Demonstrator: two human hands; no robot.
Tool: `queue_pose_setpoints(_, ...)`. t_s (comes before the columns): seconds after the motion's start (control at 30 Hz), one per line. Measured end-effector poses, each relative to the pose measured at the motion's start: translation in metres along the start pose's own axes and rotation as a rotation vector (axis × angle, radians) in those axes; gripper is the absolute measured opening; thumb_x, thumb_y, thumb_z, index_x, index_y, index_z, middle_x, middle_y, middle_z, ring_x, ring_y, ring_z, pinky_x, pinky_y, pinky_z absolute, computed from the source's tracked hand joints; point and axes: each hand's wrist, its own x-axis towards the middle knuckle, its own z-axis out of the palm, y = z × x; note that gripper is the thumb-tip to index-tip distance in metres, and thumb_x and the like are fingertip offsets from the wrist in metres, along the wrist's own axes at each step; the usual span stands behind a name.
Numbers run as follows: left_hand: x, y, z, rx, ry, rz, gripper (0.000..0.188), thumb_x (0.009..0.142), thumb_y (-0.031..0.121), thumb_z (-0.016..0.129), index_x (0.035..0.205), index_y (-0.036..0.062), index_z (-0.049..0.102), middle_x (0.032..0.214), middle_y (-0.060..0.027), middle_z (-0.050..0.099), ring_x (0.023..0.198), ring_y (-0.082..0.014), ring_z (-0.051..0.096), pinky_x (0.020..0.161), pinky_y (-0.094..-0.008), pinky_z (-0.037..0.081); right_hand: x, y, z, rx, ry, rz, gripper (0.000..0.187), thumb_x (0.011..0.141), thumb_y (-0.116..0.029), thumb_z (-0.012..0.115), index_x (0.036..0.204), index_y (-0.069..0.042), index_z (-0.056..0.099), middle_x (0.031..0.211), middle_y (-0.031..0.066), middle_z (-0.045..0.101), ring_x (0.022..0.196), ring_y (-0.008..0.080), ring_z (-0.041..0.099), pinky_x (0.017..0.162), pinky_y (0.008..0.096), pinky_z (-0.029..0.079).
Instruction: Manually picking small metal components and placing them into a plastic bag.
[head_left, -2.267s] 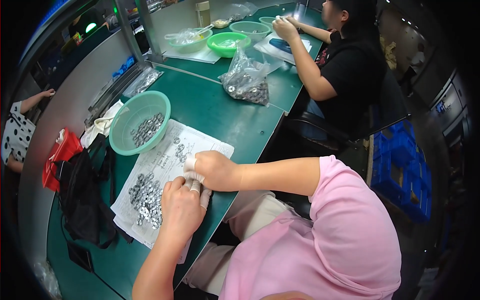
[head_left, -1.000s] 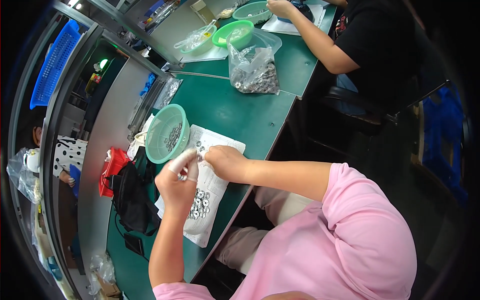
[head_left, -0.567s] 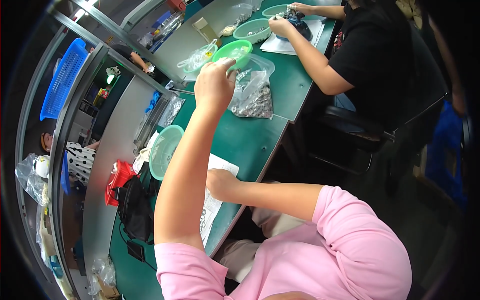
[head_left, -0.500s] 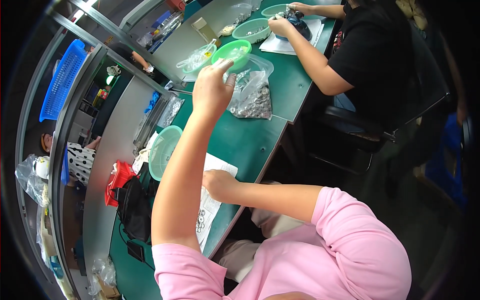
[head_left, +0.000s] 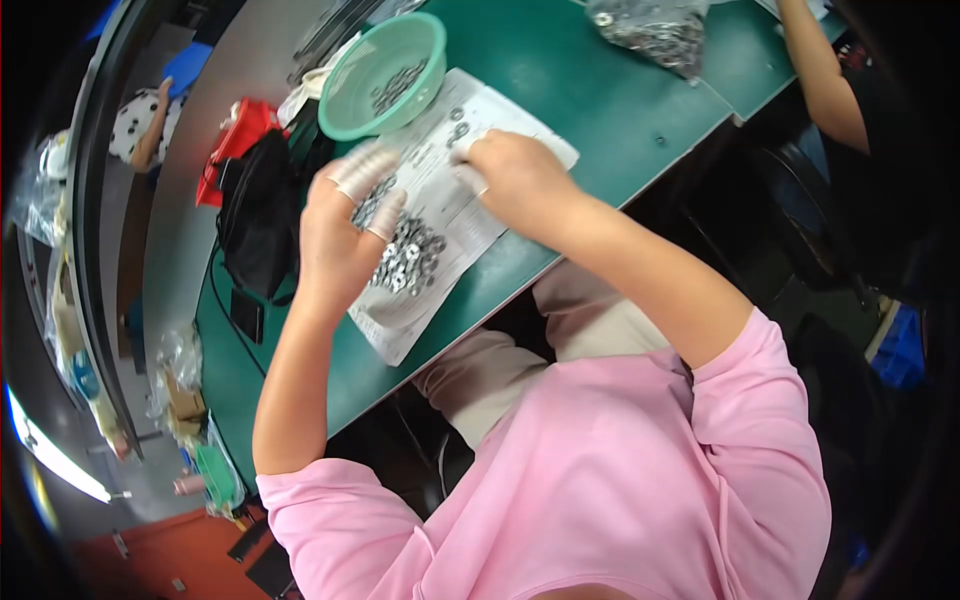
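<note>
1. On the green counter [head_left: 610, 130], we find printed sheets [head_left: 510, 115] carrying a loose pile of metal washers [head_left: 408, 260].
2. Above the pile, we locate the left hand [head_left: 340, 220]. Its thumb and fingers, sheathed in white finger covers [head_left: 362, 172], stand wide apart; washers show in the gap.
3. To the right of the pile, over the sheets, we see the right hand [head_left: 520, 178]. Its covered fingertips stand narrowly spaced; we cannot tell whether they grip anything.
4. Just beside those fingertips, we note a few separate washers.
5. Beside the sheets, we identify a pale green bowl [head_left: 358, 85] containing more washers.
6. Left of the bowl, we observe a black bag [head_left: 262, 215] against a red bin [head_left: 235, 140].
</note>
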Motion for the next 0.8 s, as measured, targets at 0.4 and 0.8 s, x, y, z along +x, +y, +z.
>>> queue_pose_setpoints(0.4,-0.032,-0.014,0.031,-0.074,-0.219,0.091,0.014,0.075,0.007,0.068,0.089,0.0078,0.071,0.097,-0.0115,0.064,0.095,-0.0299,0.056,0.084,-0.0385,0.044,-0.002,0.021,0.016,0.006,0.022,-0.019,0.020,0.079,-0.017,0.063,0.095,-0.006,0.067,0.090,0.0170,0.064,0.089,0.0349,0.060,0.080,0.0428,0.048)
queue_pose_setpoints(0.8,-0.009,0.003,0.033,-0.139,-0.280,-0.071,0.012,0.072,0.005,0.070,0.083,-0.0006,0.069,0.081,-0.0133,0.064,0.070,-0.0241,0.061,0.067,-0.0328,0.049,0.001,-0.001,-0.001,0.008,-0.031,0.137,0.019,0.084,-0.019,0.061,0.093,-0.003,0.066,0.088,0.0172,0.064,0.085,0.0358,0.061,0.075,0.0435,0.047)
